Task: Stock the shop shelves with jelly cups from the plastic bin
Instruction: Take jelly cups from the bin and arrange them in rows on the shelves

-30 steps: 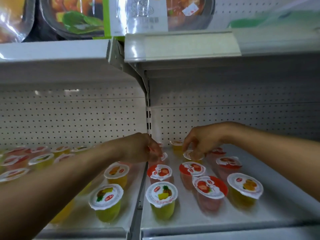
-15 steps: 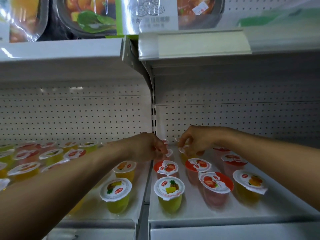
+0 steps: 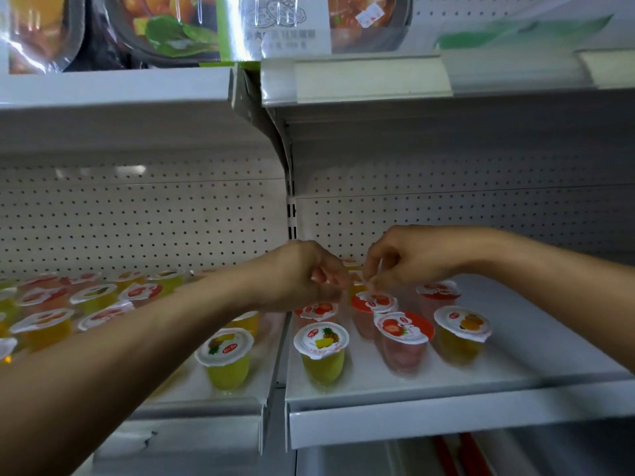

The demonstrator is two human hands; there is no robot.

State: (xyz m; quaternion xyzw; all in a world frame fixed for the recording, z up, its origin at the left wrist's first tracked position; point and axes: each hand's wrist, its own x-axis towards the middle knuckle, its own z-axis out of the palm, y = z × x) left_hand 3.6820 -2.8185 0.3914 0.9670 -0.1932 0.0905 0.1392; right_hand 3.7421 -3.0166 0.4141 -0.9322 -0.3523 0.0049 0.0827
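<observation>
Perforated white back panel point(image 3: 137, 218), running behind both bays. Upper shelf point(image 3: 113, 87), carrying film-sealed packaged meals point(image 3: 165, 29); a pale price strip point(image 3: 371, 80) along its right front edge. Right shelf point(image 3: 536, 338), white, bare along its right side. Left shelf point(image 3: 264, 372), set slightly lower, meeting the right shelf at the upright. Jelly cups point(image 3: 92, 300), many, upright, crowding the left shelf back to the panel, yellow and red, blurred at the far left. On the right shelf a smaller cluster of cups in rows: at the front a pineapple cup point(image 3: 322, 352), a strawberry cup point(image 3: 403, 338) and an orange-fruit cup point(image 3: 462, 334), standing near one another; red-lidded cups behind them. A single yellow cup point(image 3: 225, 359) at the front of the left shelf, near the upright. Two bare forearms reach in from either side and meet above the back rows of the right shelf. Left grip point(image 3: 302, 273): fingers curled inward, knuckles toward the camera; whether anything sits inside cannot be told. Right grip point(image 3: 409, 259): fingers bent downward, thumb and forefinger tips drawn together on a white lid edge point(image 3: 369, 286); which cup that lid belongs to cannot be told. The two grips sit just beside each other, a small gap between them.
</observation>
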